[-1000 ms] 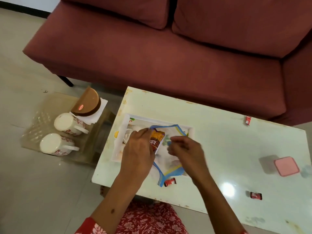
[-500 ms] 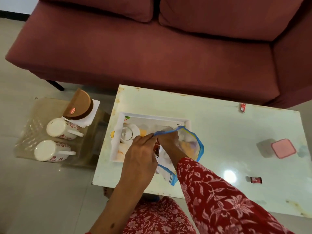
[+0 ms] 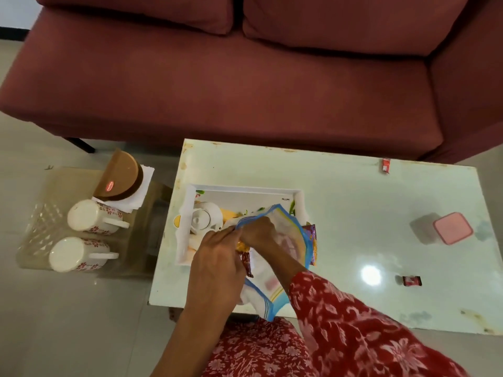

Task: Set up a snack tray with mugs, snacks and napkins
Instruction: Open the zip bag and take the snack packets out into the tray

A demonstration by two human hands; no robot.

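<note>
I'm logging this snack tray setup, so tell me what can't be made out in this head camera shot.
- Head view: snack packets inside the blue-edged bag, covered by the left hand and right hand; count and printing unreadable.
- Tray: near part hidden by hands and bag.
- Small red wrappers: too small to identify.

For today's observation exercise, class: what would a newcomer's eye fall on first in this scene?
Both bare hands, left hand and right hand, meet at the blue-edged clear plastic bag of snacks over the white rectangular tray on the glossy white table. Behind stretches the maroon fabric sofa. Two white floral mugs lie on the side stand at left.
</note>
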